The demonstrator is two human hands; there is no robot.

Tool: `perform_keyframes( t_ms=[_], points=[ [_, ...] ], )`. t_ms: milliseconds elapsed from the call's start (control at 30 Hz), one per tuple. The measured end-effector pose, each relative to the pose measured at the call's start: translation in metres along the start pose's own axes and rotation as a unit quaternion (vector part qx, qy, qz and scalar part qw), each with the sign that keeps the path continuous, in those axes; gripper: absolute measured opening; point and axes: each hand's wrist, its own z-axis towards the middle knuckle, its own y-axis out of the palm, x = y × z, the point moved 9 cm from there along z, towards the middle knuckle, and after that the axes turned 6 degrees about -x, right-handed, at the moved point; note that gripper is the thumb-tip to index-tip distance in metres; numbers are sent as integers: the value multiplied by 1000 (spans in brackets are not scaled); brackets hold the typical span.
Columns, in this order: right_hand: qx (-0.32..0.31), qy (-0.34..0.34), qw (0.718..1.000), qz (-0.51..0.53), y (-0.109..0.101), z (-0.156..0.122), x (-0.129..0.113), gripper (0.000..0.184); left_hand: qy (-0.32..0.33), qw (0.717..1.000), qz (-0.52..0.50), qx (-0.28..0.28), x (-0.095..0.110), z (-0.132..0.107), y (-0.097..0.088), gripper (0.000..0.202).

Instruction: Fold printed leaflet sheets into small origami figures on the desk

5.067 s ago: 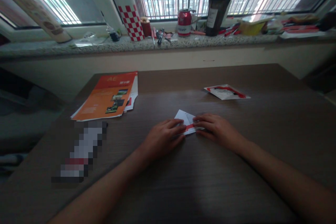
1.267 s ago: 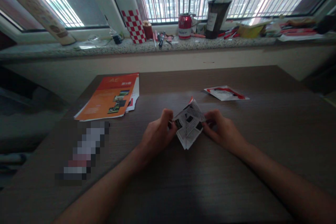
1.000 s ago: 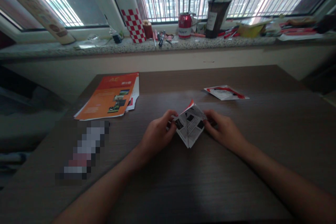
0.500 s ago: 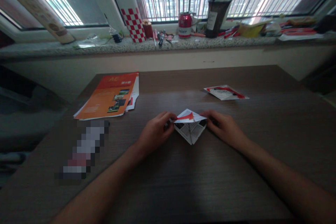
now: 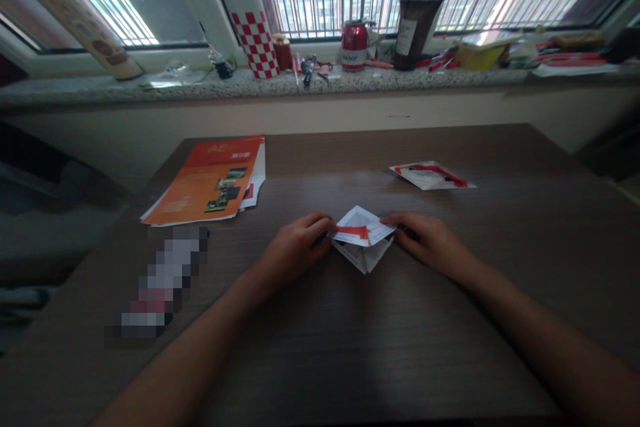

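A small folded paper (image 5: 364,240), white with red and grey print, lies on the brown table in front of me. Its outline is a diamond, and an upper flap hangs partly over the lower point. My left hand (image 5: 303,243) pinches the left corner between thumb and fingers. At the right corner, my right hand (image 5: 423,239) pinches the paper in the same way. Farther back and to the right sits a second folded paper (image 5: 433,175), flat, with red stripes, apart from both hands.
An orange booklet (image 5: 200,180) lies on the table (image 5: 320,347) at the back left, over some white sheets. Nearer me is a blurred-out long object (image 5: 163,280). The windowsill (image 5: 200,87) holds a checkered bottle (image 5: 256,43), a red can (image 5: 354,45) and a dark cup (image 5: 414,30).
The upper flap of the folded paper has come down toward me and covers more of the lower part. Both hands stay at its corners, nearly still.
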Motion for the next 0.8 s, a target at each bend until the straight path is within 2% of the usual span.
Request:
perform_keyframes(
  t_ms=[167,433,633,800],
  points=[
    [-16,-19,1000,-15,1,0,1,27,23,999,22,-24,1,-1,5,37],
    [-33,-44,998,-25,1,-1,-3,27,72,995,42,-51,3,-2,15,38],
    [-47,-67,996,-46,3,-1,-5,28,80,994,53,-56,6,-2,17,29],
    [-61,-75,992,-86,6,-4,-7,34,80,993,66,-64,6,-2,19,35]
  ],
)
